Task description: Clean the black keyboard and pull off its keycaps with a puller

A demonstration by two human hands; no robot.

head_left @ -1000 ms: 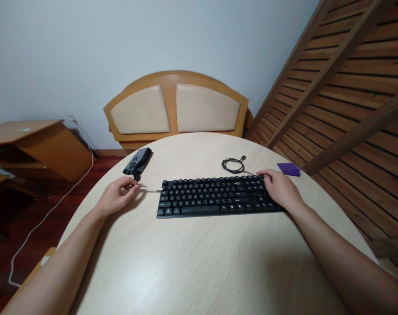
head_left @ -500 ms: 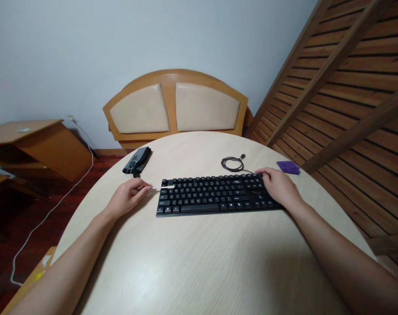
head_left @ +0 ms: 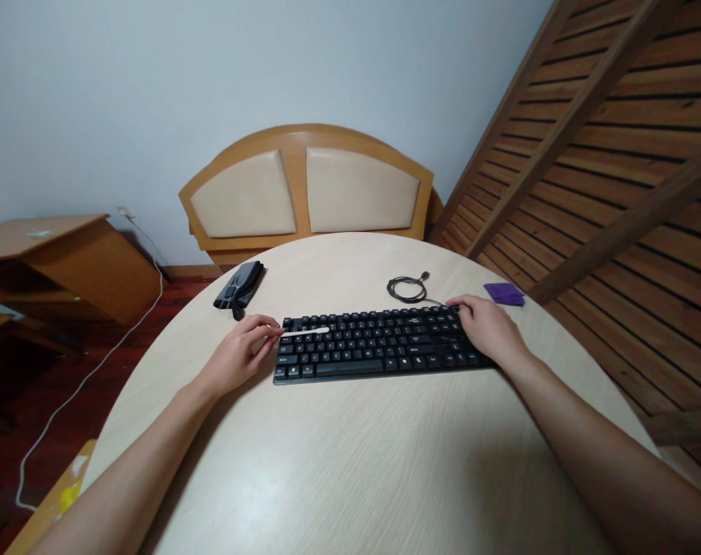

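A black keyboard (head_left: 356, 347) lies on the pale round table (head_left: 339, 447). Between the fingertips of my left hand (head_left: 246, 351) is a thin white swab (head_left: 313, 331), its thicker tip pointing right over the upper-left rows of keys. At the other end, my right hand (head_left: 489, 327) is wrapped round the keyboard's right side, thumb near its back edge and covering some keys. The keyboard's coiled black cable (head_left: 407, 290) rests behind it, leading in close to my right thumb.
Behind my left hand lies a dark folded pouch (head_left: 239, 285) with a black cord. A folded purple cloth (head_left: 504, 294) is near the table's right edge. A wooden headboard (head_left: 301, 139) stands behind the table, and a slatted wooden panel (head_left: 616, 154) leans at right.
My left hand has moved right with the swab, whose tip now reaches further across the keys. My right hand stays on the keyboard. The camera view has shifted slightly.
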